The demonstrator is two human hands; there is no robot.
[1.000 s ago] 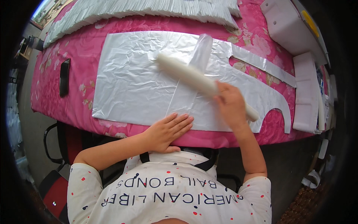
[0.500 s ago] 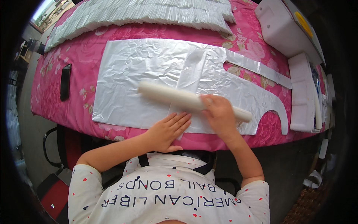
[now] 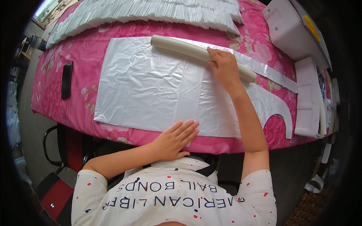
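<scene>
Roller (image 3: pixel 196 54) lay left-to-right across the plastic sheet's (image 3: pixel 158 94) far edge, under the flat, open right hand (image 3: pixel 224 67); left hand (image 3: pixel 175 139) pressed flat, fingers spread, on the near edge.

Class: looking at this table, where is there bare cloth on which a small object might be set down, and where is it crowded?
Bare pink cloth lies between the black device and the plastic sheet, and in a strip between that sheet and the stacked sheets. The right end is crowded with white foam blocks. The right hand presses the roller.
</scene>
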